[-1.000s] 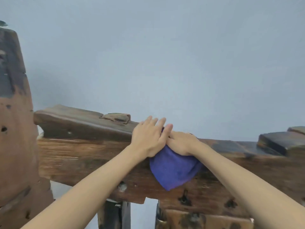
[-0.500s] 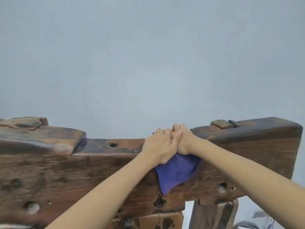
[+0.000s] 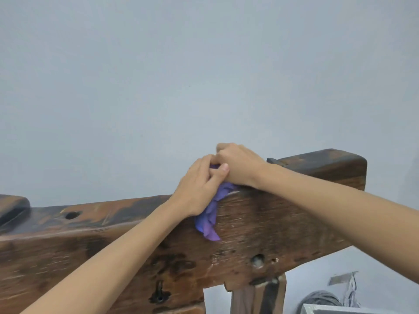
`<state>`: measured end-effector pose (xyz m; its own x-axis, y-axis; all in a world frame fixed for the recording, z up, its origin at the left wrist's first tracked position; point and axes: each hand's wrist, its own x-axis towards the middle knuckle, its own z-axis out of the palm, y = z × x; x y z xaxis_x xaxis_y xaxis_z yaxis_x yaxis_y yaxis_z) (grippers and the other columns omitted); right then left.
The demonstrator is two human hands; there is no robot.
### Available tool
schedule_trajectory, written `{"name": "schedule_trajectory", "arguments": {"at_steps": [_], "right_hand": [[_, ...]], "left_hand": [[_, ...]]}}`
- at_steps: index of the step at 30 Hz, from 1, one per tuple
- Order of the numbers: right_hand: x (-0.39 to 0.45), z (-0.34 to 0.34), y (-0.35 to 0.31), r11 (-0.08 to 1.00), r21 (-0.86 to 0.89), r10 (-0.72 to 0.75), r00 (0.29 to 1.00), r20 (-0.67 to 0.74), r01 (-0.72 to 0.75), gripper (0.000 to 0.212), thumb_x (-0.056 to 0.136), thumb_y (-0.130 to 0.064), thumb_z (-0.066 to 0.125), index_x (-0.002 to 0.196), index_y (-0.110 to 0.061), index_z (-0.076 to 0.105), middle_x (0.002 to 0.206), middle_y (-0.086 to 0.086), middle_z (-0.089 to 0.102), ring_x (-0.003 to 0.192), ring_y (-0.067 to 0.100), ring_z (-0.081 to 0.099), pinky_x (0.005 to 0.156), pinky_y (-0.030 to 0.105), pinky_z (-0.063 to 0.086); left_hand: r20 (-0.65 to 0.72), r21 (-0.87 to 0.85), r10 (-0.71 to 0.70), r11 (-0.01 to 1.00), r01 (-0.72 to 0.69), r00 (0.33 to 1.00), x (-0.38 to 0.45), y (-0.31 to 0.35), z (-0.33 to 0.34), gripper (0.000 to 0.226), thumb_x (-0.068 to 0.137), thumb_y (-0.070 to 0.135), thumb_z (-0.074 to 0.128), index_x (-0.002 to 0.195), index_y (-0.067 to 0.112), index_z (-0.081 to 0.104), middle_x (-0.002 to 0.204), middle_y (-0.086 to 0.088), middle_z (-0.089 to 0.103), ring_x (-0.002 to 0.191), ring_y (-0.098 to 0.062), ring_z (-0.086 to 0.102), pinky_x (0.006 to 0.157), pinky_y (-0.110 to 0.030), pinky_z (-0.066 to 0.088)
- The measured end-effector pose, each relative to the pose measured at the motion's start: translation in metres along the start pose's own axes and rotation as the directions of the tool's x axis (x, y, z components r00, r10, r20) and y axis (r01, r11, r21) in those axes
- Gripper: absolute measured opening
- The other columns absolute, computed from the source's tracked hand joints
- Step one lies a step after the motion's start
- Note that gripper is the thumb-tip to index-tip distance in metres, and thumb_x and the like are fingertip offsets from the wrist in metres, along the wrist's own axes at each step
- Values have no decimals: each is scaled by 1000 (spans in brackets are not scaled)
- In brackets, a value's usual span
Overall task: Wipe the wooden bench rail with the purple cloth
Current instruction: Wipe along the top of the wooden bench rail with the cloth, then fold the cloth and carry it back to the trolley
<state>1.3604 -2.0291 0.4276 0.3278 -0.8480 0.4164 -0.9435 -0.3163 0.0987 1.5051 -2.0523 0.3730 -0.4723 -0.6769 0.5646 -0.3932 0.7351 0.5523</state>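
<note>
No writing, brand or label can be read anywhere in view.

The wooden bench rail [image 3: 260, 225] is a thick, rough beam of dark brown timber that runs across the scene, rising toward the right. Its near face shows coarse grain, black stains, pale scuffs and several holes, one round hole on the top face at the left and others low on the near face. At the right end a darker, smoother raised block [image 3: 326, 164] sits on top. A worn wooden leg [image 3: 258, 295] stands under the rail at lower right.

The purple cloth [image 3: 209, 217] is soft and crumpled, bunched on the rail's top edge near the raised block, with a narrow twisted tail hanging down the near face to a point.

The left hand [image 3: 197, 189] lies over the cloth with its grip clamped on the bunched fabric. The right hand [image 3: 240, 166] is curled above it, touching the left, its grip closed on the cloth's upper part.

Behind is a plain, pale grey-blue wall [image 3: 204, 75]. A grey bundle [image 3: 322, 299] lies at lower right.
</note>
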Motion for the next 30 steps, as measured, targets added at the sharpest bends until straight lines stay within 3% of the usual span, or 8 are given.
{"name": "schedule_trajectory", "arguments": {"at_steps": [4, 7, 12, 16, 18, 20, 24, 30], "right_hand": [[-46, -22, 90, 984, 10, 179, 984, -18, -179, 34, 90, -45, 53, 70, -21, 66, 79, 5, 53, 70, 30, 58, 66, 39, 49], [-78, -45, 151, 926, -30, 376, 926, -41, -377, 40, 87, -49, 53, 52, -29, 53, 64, 1, 52, 64, 29, 52, 54, 35, 40], [-139, -67, 237, 704, -9, 703, 699, -128, -710, 34, 85, -46, 50, 66, -21, 62, 70, 4, 64, 69, 32, 62, 56, 31, 38], [-189, -24, 252, 467, 120, 883, 457, -102, -876, 15, 92, -25, 51, 86, -15, 60, 83, 7, 62, 72, 30, 57, 63, 33, 42], [-228, 8, 242, 444, 252, 895, 436, -92, -860, 19, 90, -27, 46, 80, -15, 58, 76, 7, 62, 67, 28, 58, 56, 33, 40], [-269, 31, 230, 427, 290, 902, 426, -68, -857, 16, 89, -24, 49, 77, -19, 58, 69, 4, 62, 61, 22, 56, 50, 31, 37], [-341, 67, 207, 388, 180, 913, 403, 59, -904, 29, 91, -13, 58, 66, -28, 54, 63, -7, 60, 60, 14, 55, 53, 30, 36], [-408, 67, 143, 353, 399, 917, 397, 29, -846, 39, 103, -25, 52, 69, -25, 71, 60, -8, 70, 59, 2, 58, 58, 16, 42]], "left_hand": [[228, 136, 59, 986, -92, 972, 57, 48, 62, 73, 90, 70, 30, 135, 15, 44, 132, -6, 52, 128, -21, 41, 112, -42, 33], [285, 149, 63, 983, -110, 956, 102, 90, 119, 84, 92, 71, 25, 145, 6, 34, 144, -12, 41, 140, -25, 27, 119, -38, 19], [393, 27, 135, 987, -158, 910, 160, 163, 202, 88, 93, 71, 18, 149, 5, 32, 157, -10, 31, 148, -21, 17, 121, -38, 13], [461, 322, 135, 895, -308, 877, 170, 203, 247, 91, 90, 74, 6, 110, 10, 68, 120, -14, 67, 106, -29, 58, 89, -42, 40], [462, 543, 204, 704, -457, 863, 154, 219, 269, 83, 92, 70, 8, 105, 18, 72, 107, -9, 71, 87, -26, 55, 80, -40, 36], [528, 515, 237, 675, -529, 816, 120, 223, 296, 78, 97, 61, 9, 108, 17, 72, 109, -11, 70, 96, -27, 59, 93, -46, 31], [672, 111, 134, 954, -277, 729, 31, 198, 345, 83, 95, 65, 9, 122, 6, 60, 124, -23, 62, 117, -40, 57, 99, -53, 35], [792, -164, -14, 958, 235, 610, -54, 173, 358, 67, 85, 71, 35, 128, 19, 43, 124, -15, 61, 112, -34, 60, 96, -48, 48]]}}
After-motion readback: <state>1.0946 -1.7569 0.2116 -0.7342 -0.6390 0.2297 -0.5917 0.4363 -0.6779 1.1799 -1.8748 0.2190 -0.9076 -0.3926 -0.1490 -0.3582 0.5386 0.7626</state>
